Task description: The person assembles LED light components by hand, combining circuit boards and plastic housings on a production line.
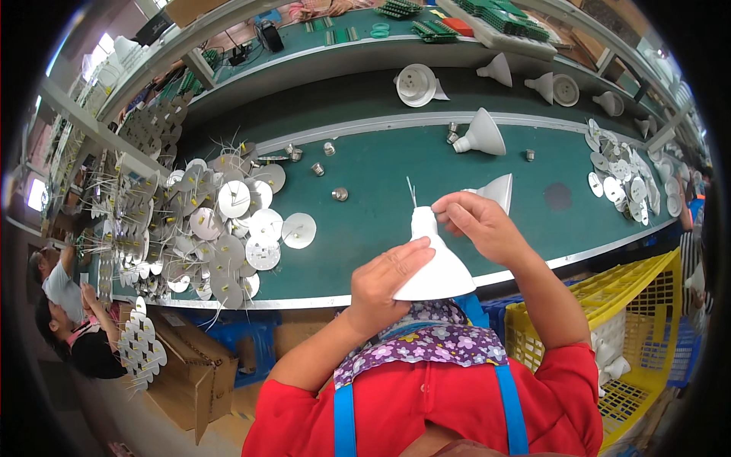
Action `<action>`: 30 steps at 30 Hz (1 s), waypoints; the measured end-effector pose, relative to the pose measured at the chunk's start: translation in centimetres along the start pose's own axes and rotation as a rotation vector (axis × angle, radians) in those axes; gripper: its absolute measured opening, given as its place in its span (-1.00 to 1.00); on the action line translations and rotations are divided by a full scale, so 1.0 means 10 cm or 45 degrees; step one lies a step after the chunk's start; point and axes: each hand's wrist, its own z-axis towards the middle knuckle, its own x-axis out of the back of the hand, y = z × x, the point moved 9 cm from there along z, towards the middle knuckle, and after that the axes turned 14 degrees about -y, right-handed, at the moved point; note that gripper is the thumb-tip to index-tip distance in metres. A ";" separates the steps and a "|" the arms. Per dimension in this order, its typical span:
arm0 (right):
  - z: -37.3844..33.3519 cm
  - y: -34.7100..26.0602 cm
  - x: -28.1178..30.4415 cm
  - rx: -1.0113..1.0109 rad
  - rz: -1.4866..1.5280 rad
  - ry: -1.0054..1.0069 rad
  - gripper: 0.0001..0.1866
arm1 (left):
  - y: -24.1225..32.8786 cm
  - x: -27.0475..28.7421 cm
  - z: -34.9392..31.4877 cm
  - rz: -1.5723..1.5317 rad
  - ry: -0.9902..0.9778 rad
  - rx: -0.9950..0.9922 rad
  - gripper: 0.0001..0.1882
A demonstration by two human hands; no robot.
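My left hand (387, 280) is wrapped round the side of a white cone-shaped lamp housing (443, 270), held with its narrow neck up and wide rim down, in front of the bench's near edge. Thin pale wires (413, 192) stick up out of the neck. Beside the neck, my right hand (481, 226) is closed, its fingers curled and the fingertips pressed together. Whatever those fingertips hold is too small or hidden to name. Partly behind my right hand, another white lamp housing (500, 190) lies on the green bench.
Round white boards with wires (298, 230) pile up on the left; more boards (620, 179) lie at the far right. Several metal screw caps (339, 195) and a lamp housing (483, 134) are farther back. A yellow crate (647, 327) stands lower right. Co-workers sit at the left.
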 end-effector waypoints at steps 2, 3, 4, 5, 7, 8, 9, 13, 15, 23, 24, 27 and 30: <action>0.05 0.03 -0.01 -0.057 0.061 -0.016 -0.69 | 0.06 0.01 0.00 0.078 0.012 -0.044 -0.44; 0.09 0.05 0.03 -0.093 0.037 0.007 -0.68 | 0.06 0.02 0.01 0.078 0.010 -0.043 -0.44; 0.12 0.07 0.06 -0.129 0.014 0.029 -0.67 | 0.09 0.01 0.02 0.125 -0.011 -0.091 -0.46; 0.13 0.07 0.07 -0.130 0.016 0.029 -0.67 | 0.13 -0.01 0.02 0.171 -0.033 -0.139 -0.48; 0.17 0.08 0.01 -0.094 0.111 -0.074 -0.75 | 0.17 -0.04 0.02 0.218 -0.060 -0.164 -0.49; 0.18 0.10 0.02 -0.092 0.111 -0.072 -0.75 | 0.20 -0.07 0.02 0.263 -0.087 -0.190 -0.49; 0.20 0.13 -0.02 -0.076 0.176 -0.134 -0.78 | 0.20 -0.07 0.01 0.263 -0.087 -0.189 -0.49; 0.17 0.11 -0.03 -0.041 0.163 -0.151 -0.86 | 0.19 -0.09 -0.01 0.287 -0.104 -0.193 -0.48; 0.14 -0.02 -0.02 0.064 -0.071 -0.065 -0.91 | 0.19 -0.11 0.00 0.292 -0.126 -0.195 -0.48; -0.18 -0.63 -0.32 0.811 -1.249 0.085 -0.86 | 0.09 -0.17 0.02 0.109 -0.134 -0.107 -0.45; -0.20 -0.59 -0.37 0.811 -1.204 -0.021 -0.90 | 0.06 -0.19 0.00 0.106 -0.135 -0.105 -0.45; -0.13 -0.52 -0.10 0.485 -0.648 0.042 -0.91 | 0.00 -0.18 -0.03 0.167 -0.134 -0.057 -0.47; 0.04 -0.08 0.16 0.066 -0.135 0.132 -0.82 | 0.15 -0.10 0.03 0.263 -0.113 -0.158 -0.52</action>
